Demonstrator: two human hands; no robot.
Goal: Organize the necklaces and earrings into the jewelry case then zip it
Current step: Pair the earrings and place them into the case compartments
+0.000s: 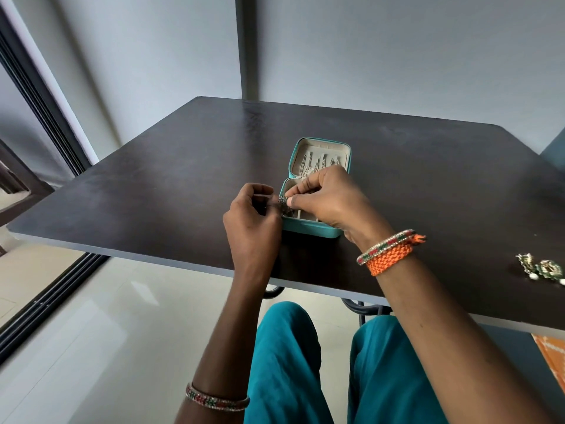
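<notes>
Hands: our left hand [253, 221] and right hand [328, 198] both pinch an earring [283, 201]
Place: over the open jewelry case [312, 230] on the table [153, 185]

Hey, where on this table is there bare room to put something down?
The dark table is bare left of the teal jewelry case and behind it. Right is bare up to the earrings near the front right edge. It is crowded where both hands work over the case.

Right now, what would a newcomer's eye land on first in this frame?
The open teal jewelry case at the centre of the dark wooden table, chains hung in its lid. Above its near compartments, the left hand and right hand pinch a small silver earring. Two green-and-gold earrings lie far right.
</notes>
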